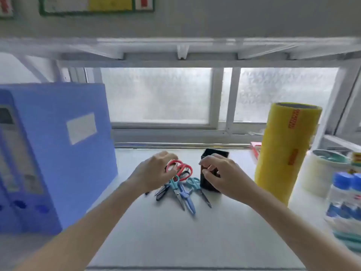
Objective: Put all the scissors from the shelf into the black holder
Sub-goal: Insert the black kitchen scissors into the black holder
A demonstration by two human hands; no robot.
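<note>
Several pairs of scissors lie in a loose pile on the white shelf, just left of the black holder. My left hand has its fingers closed on the handles of the red scissors at the top of the pile. Below them lie teal scissors, blue scissors, a second teal pair and a dark pair. My right hand grips the front of the holder, which stands upright, and hides most of it.
Blue file boxes stand at the left. A tall yellow film roll stands right of the holder, with a white tape roll and blue-capped bottles further right. A frosted window runs behind the shelf.
</note>
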